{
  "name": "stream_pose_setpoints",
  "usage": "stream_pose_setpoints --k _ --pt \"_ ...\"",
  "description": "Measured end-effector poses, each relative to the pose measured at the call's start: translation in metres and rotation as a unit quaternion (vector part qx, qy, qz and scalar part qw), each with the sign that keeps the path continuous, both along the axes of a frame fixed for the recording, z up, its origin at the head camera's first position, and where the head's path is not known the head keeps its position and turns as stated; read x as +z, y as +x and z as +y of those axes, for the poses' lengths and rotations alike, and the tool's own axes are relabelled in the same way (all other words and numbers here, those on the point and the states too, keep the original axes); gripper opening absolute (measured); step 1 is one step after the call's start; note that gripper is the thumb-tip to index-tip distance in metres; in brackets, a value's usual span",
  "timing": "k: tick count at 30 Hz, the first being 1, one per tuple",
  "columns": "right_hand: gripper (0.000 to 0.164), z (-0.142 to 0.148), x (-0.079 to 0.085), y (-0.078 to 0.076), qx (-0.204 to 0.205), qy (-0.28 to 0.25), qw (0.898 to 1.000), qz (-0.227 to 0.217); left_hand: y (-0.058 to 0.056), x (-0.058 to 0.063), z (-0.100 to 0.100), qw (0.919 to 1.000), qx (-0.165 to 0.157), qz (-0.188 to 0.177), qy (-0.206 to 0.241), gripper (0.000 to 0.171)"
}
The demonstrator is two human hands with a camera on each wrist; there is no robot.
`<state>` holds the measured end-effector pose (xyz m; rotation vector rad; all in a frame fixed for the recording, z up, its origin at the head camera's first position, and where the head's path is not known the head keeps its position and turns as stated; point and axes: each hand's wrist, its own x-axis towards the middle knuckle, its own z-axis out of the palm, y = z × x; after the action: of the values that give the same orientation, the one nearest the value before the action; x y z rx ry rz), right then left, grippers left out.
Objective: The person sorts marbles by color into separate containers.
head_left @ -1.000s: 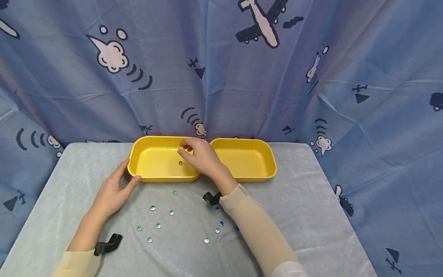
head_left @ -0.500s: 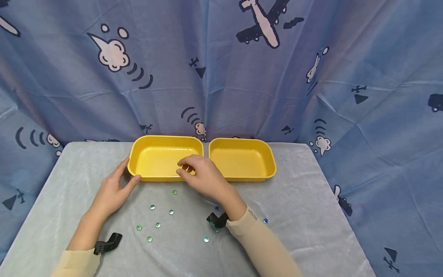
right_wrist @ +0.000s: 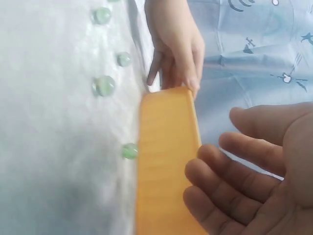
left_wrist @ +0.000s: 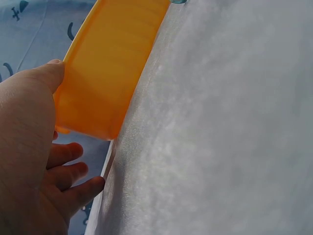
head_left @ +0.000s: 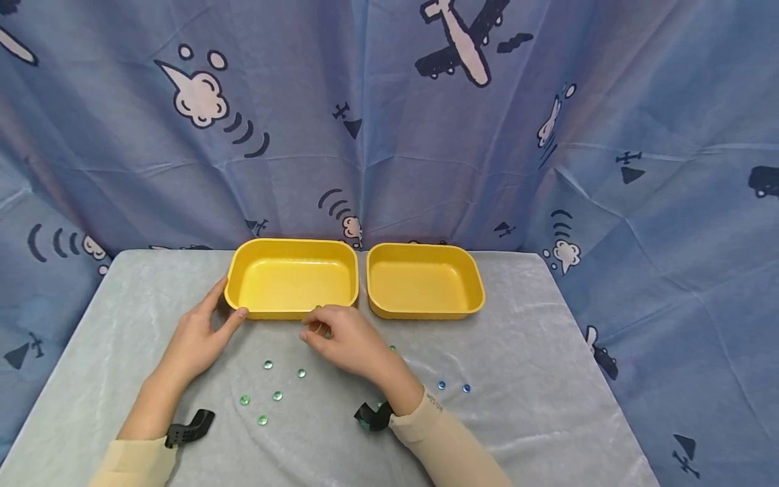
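Observation:
My left hand (head_left: 197,338) holds the left end of the left yellow tray (head_left: 292,274); its thumb (left_wrist: 55,68) lies on the rim and the lower fingers hang apart below. Over that tray's front rim, my right hand (head_left: 347,338) hovers with fingers loosely bent and nothing between them in the right wrist view. A small greenish bead (head_left: 318,308) shows beside its index finger at the rim. Several green glass beads (head_left: 277,396) lie scattered on the cloth in front of the tray. One green bead (right_wrist: 129,151) sits close against the tray's side.
A second yellow tray (head_left: 426,277) stands to the right with a narrow gap between. Two blue beads (head_left: 441,385) lie right of my right forearm. A printed blue curtain (head_left: 389,135) hangs behind the grey-covered table (head_left: 535,379).
My right hand has drawn back from over the left tray toward its front edge, and the forearm has shifted, uncovering blue beads. The left hand has stayed on the tray.

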<state>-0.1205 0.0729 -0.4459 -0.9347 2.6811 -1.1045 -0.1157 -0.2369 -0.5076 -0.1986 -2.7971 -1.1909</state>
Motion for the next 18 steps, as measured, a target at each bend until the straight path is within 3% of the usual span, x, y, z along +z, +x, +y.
stream_pose_setpoints --k 10,18 --pt "0.020 -0.011 -0.024 -0.001 -0.033 0.052 0.998 -0.028 0.000 -0.001 0.000 1.0000 -0.001 0.001 -0.001 0.086" --pt "0.017 -0.015 -0.032 0.000 -0.049 0.097 0.994 0.010 -0.001 -0.001 -0.001 1.0000 -0.003 0.008 0.002 0.085"
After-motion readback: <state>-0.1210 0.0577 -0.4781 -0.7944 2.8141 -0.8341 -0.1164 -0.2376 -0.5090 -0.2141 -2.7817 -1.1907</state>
